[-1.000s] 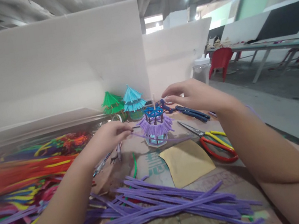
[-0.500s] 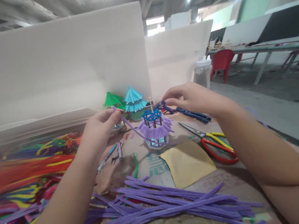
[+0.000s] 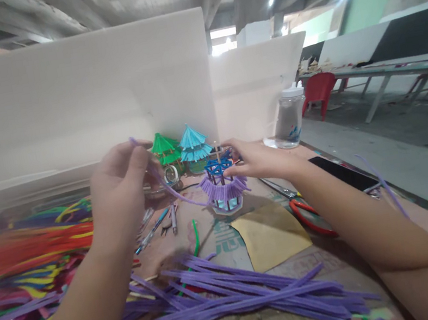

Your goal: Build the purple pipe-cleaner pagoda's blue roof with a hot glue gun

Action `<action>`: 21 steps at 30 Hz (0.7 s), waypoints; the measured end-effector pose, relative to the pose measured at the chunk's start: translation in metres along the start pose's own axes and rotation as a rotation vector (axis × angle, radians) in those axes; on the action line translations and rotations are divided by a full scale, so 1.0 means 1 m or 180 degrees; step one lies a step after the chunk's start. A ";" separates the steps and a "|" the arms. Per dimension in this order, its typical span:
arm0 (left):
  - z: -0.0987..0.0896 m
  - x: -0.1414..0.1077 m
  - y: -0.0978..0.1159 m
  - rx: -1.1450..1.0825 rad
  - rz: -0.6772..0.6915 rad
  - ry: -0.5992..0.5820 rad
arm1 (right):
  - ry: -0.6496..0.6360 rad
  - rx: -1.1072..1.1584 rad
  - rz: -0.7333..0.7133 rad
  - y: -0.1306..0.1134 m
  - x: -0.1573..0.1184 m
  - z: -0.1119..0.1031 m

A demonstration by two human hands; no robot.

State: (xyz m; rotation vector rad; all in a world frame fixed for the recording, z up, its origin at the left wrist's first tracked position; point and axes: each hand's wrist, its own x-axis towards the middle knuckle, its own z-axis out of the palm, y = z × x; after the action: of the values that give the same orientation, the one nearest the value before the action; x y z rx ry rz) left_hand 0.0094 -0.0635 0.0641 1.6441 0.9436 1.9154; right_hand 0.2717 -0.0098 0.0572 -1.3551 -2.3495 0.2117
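Note:
A purple pipe cleaner (image 3: pixel 179 195) is pinched in my raised left hand (image 3: pixel 121 184), and its loose length trails down to the right towards a small pavilion model (image 3: pixel 224 188). The model has a purple pipe-cleaner fringe roof, dark posts, a blue frame on top and a thin stick upright in its centre. My right hand (image 3: pixel 257 159) is beside the blue frame, thumb and fingers apart; whether it touches the frame I cannot tell. Many cut purple pipe cleaners (image 3: pixel 253 291) lie in a heap closer to me.
Green (image 3: pixel 165 149) and light-blue (image 3: pixel 193 144) models stand behind. Red-and-yellow scissors (image 3: pixel 309 215), a tan square sheet (image 3: pixel 272 235), a phone (image 3: pixel 343 173) and a clear bottle (image 3: pixel 288 119) are around. Coloured pipe cleaners (image 3: pixel 34 244) cover the left; white boards (image 3: pixel 75 101) rise behind.
My left hand has moved left and towards me with the purple pipe cleaner. My right hand has moved left and down from the blue glue gun area to the pavilion model's top.

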 end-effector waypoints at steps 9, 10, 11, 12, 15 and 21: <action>0.005 0.001 0.003 -0.0791 -0.0735 -0.0323 | -0.0041 0.0568 -0.0182 0.022 0.016 0.011; 0.006 0.000 0.000 -0.0802 -0.0806 -0.0371 | -0.0047 0.0659 -0.0225 0.023 0.017 0.013; 0.008 0.000 -0.002 -0.0804 -0.0867 -0.0404 | -0.0024 0.0719 -0.0263 0.025 0.018 0.016; 0.009 -0.001 -0.005 -0.0791 -0.0920 -0.0434 | 0.0029 0.0759 -0.0290 0.027 0.020 0.019; 0.010 -0.001 -0.010 -0.0699 -0.1024 -0.0465 | 0.0187 0.0858 -0.0311 0.032 0.024 0.029; 0.005 0.002 -0.012 -0.0587 -0.1013 -0.0413 | 0.0095 0.1221 -0.0193 0.040 0.014 0.003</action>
State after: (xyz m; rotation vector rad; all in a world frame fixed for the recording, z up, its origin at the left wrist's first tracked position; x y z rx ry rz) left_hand 0.0129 -0.0528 0.0574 1.3994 0.8872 1.6113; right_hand 0.2959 0.0229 0.0454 -1.0913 -2.1778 0.5858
